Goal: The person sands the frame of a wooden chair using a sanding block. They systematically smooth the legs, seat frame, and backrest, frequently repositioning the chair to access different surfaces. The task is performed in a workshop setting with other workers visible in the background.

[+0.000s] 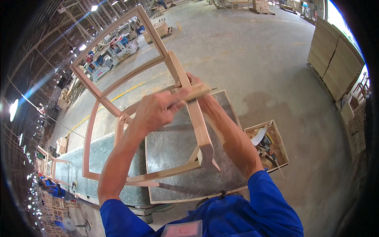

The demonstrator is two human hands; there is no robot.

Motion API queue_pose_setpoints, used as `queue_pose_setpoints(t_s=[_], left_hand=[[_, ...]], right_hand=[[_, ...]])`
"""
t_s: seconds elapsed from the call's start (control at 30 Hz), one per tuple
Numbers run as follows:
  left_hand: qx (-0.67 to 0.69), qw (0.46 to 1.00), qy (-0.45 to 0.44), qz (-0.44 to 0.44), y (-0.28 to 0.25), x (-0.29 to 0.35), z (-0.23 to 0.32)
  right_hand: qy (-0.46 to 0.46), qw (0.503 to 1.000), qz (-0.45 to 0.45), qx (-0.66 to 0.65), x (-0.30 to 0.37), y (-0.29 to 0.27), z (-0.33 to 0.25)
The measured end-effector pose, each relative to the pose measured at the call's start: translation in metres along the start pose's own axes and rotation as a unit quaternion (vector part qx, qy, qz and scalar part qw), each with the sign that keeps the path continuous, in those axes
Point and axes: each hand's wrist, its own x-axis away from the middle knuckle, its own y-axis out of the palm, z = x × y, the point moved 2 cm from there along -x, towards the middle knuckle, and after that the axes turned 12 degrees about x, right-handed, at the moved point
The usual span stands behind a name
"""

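A bare wooden chair frame (197, 122) rests tilted on a dark-topped work table (169, 146), its open back frame rising to the upper left. My left hand (156, 108) is closed on a narrow tan sanding block (195, 92), slightly blurred, which lies across the chair's long post. Behind the block, my right hand (194, 80) is closed around the upper part of that post. The block and the post hide part of the right hand's fingers.
Right of the table, a wooden box (281, 146) holds tools and scraps. Large stacked panels (335, 59) stand at the far right. On the left, a long greenish table (75, 162) runs back towards another chair frame (49, 162) and a person in blue (55, 189). Machines (114, 55) stand beyond.
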Motion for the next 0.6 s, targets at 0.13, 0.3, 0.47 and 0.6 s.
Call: queue_pose_setpoints(t_s=[0.13, 0.3, 0.47, 0.6], left_hand=[[0.048, 0.996, 0.051, -0.056, 0.005, 0.032, 0.035], [0.030, 0.996, 0.082, -0.031, 0.005, 0.036, 0.043], [-0.006, 0.992, 0.028, 0.119, 0.001, 0.016, 0.008], [0.099, 0.952, 0.198, 0.214, 0.048, 0.065, 0.060]], right_hand=[[0.085, 0.985, -0.054, -0.142, 0.004, -0.009, -0.005], [0.090, 0.982, -0.078, -0.145, 0.005, -0.008, -0.009], [0.052, 0.998, 0.029, -0.026, 0.009, 0.015, -0.002], [0.077, 0.990, -0.028, -0.117, 0.012, -0.009, -0.019]])
